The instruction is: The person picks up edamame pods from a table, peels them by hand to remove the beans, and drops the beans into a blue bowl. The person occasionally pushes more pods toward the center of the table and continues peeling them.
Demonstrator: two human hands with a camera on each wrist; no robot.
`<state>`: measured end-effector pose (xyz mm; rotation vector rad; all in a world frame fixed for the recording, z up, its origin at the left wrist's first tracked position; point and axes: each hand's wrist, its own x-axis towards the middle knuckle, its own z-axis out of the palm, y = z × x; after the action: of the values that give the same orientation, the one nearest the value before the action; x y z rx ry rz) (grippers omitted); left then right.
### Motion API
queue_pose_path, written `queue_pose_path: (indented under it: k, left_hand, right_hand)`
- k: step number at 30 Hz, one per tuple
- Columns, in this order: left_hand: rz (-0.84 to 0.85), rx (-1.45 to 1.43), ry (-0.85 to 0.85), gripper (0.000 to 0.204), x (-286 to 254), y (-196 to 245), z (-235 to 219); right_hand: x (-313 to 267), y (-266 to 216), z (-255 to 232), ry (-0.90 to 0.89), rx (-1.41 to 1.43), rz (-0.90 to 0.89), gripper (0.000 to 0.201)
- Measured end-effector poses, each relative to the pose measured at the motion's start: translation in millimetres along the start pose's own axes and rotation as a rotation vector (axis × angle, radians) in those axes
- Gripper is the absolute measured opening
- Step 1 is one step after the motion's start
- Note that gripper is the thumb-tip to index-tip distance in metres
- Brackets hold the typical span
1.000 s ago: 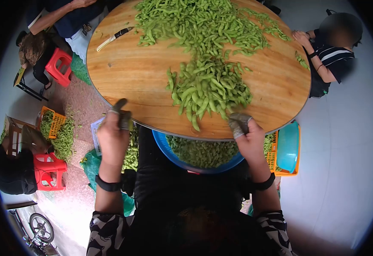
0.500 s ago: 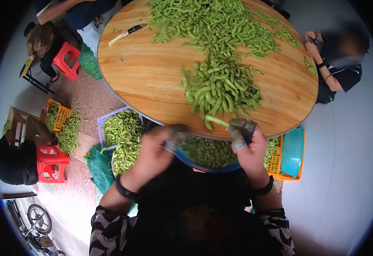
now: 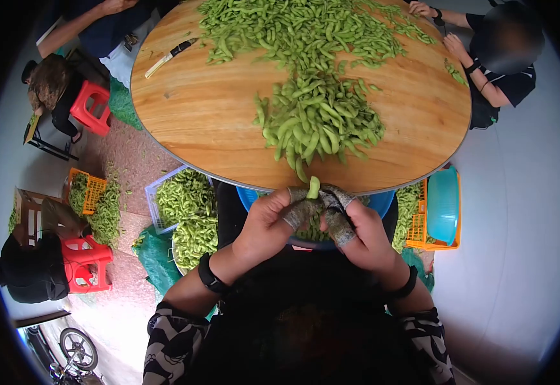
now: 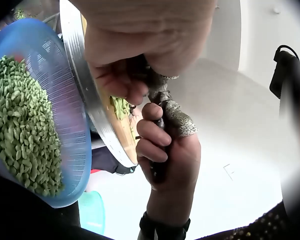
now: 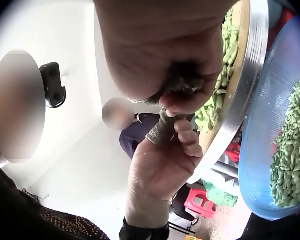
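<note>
My left hand [image 3: 267, 224] and right hand [image 3: 360, 234] meet at the table's near edge, over the blue basin [image 3: 246, 197]. Between their covered fingertips stands a green soybean pod [image 3: 314, 187], pinched by the left thumb and finger and gripped on its other side by the right. Grey covers wrap the thumbs and some fingers. In the left wrist view, something dark [image 4: 160, 170] shows inside the curled right fingers; I cannot tell what it is. Shelled beans [image 4: 22, 130] fill much of the basin. A small heap of pods [image 3: 321, 119] lies just beyond the hands.
A larger pod pile [image 3: 292, 29] covers the far side of the round wooden table [image 3: 196, 122]. A knife [image 3: 172, 58] lies at its left. Pod-filled crates [image 3: 183, 196] stand at floor level, with a teal tub [image 3: 443, 205] at right. Other people sit around, one at the right [image 3: 498, 83].
My left hand has swung in from the table's left edge to meet the right hand. The pod, earlier held out in the right hand alone, now stands upright between both hands.
</note>
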<state>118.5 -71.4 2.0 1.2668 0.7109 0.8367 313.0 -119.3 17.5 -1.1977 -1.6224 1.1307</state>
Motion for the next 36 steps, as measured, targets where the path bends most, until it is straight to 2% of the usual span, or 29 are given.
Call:
queue_pose_path:
  k: [3, 7, 11, 13, 14, 15, 16, 17, 19, 20, 21, 22, 23, 24, 25, 26, 27, 28, 29, 30, 31, 33, 35, 36]
  left_hand:
    - [-0.012, 0.068, -0.062, 0.018, 0, 5, -1]
    - [0.001, 0.190, -0.035, 0.018, -1, 2, -2]
    - [0.106, 0.251, -0.004, 0.018, 2, -4, -3]
    - [0.372, 0.753, 0.024, 0.019, 4, 2, -3]
    - [0.370, 0.752, 0.025, 0.019, 3, 0, -2]
    - [0.392, 0.884, 0.038, 0.019, 0, -4, 0]
    - [0.414, 1.017, 0.049, 0.019, -1, -7, 0]
    - [0.413, 1.018, 0.048, 0.019, 0, -10, -3]
    - [0.370, 0.682, -0.059, 0.019, 1, -14, -11]
    - [0.366, 0.682, -0.060, 0.019, 1, -14, -17]
    - [0.049, 0.175, -0.183, 0.019, 1, -13, -24]
    - [-0.267, -0.335, -0.293, 0.021, 0, -11, -28]
    - [-0.273, -0.469, -0.328, 0.027, -1, -10, -27]
    - [-0.271, -0.466, -0.330, 0.027, 0, -9, -26]
    - [-0.243, -0.250, -0.260, 0.026, 3, -10, -23]
    - [-0.214, -0.036, -0.190, 0.026, 5, -10, -19]
    - [-0.215, -0.038, -0.192, 0.026, 6, -10, -16]
    - [0.159, 0.596, -0.135, 0.024, 7, -10, -13]
    - [0.543, 1.221, -0.060, 0.022, 8, -10, -10]
    - [0.539, 1.221, -0.060, 0.022, 8, -11, -9]
    - [0.583, 1.269, -0.040, 0.019, 9, -13, -8]
    - [0.633, 1.319, -0.031, 0.017, 8, -11, -7]
    - [0.023, 0.327, -0.132, 0.013, 2, -6, -3]
    - [0.021, 0.327, -0.137, 0.013, 2, 0, -3]
  right_hand:
    - [1, 3, 1, 0.031, -0.055, -0.078, 0.018]
    - [0, 0, 0, 0.028, -0.037, -0.038, 0.022]
    - [1, -7, -3, -0.033, 0.111, 0.137, 0.029]
    - [3, -5, -2, -0.049, 0.137, 0.194, 0.032]
    - [5, -1, 2, -0.015, 0.078, 0.143, 0.033]
    - [5, 4, 4, 0.017, 0.019, 0.093, 0.034]
    - [5, 11, 6, 0.016, 0.021, 0.094, 0.034]
    - [5, 18, 6, -0.024, 0.071, 0.141, 0.037]
    - [4, 17, 0, -0.063, 0.126, 0.191, 0.040]
    - [4, 10, -7, -0.165, 0.540, 0.373, 0.037]
    - [4, 6, -12, -0.267, 0.956, 0.548, 0.034]
    - [4, 9, -12, -0.266, 0.960, 0.549, 0.034]
    - [4, 14, -12, -0.327, 1.117, 0.543, 0.033]
    - [5, 15, -12, -0.387, 1.271, 0.534, 0.033]
    - [5, 12, -12, -0.387, 1.270, 0.531, 0.033]
    - [6, 5, -9, -0.234, 1.045, 0.605, 0.031]
    - [6, 2, -6, -0.084, 0.818, 0.672, 0.028]
    - [3, 3, -1, -0.084, 0.817, 0.675, 0.028]
    - [-1, 7, 4, -0.068, 0.668, 0.574, 0.025]
    - [-3, 9, 7, -0.052, 0.521, 0.471, 0.023]
    - [-2, 6, 5, -0.047, 0.449, 0.449, 0.019]
    - [-2, 4, -1, -0.049, 0.550, 0.504, 0.021]
    - [-4, -2, -8, -0.048, 0.648, 0.560, 0.024]
    - [-6, -7, -12, -0.088, 0.740, 0.567, 0.027]
